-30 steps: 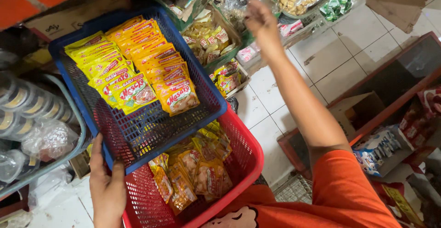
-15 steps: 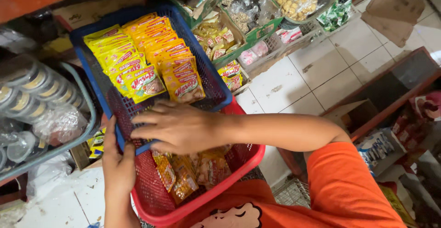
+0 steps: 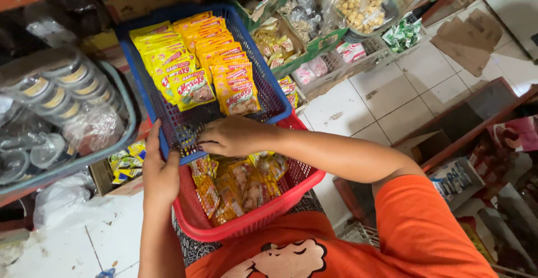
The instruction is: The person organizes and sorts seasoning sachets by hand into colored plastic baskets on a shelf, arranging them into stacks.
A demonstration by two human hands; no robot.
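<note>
Left hand (image 3: 159, 168) grips the near rim of the blue plastic mesh basket (image 3: 168, 126); right hand (image 3: 230, 137) lies flat, fingers loosely bent, on its near edge, holding nothing. Yellow-orange sachets (image 3: 202, 68) fill its far half; more packets (image 3: 235, 182) sit in the red plastic basket (image 3: 246, 222) beneath.

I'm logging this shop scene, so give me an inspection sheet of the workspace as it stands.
Surface: white tiled floor, scuffed.
Job's things: blue plastic mesh basket of yellow and orange sachets, resting on a red plastic mesh basket of orange snack packets.
Clutter: grey tray of clear lidded cups; green crates of bagged snacks; flattened cardboard.
Grip: left hand clasps the blue basket's near rim; right hand lies flat on its front edge.
Cables: nothing seen.
Surroundings: wooden shelf of goods on the right.
</note>
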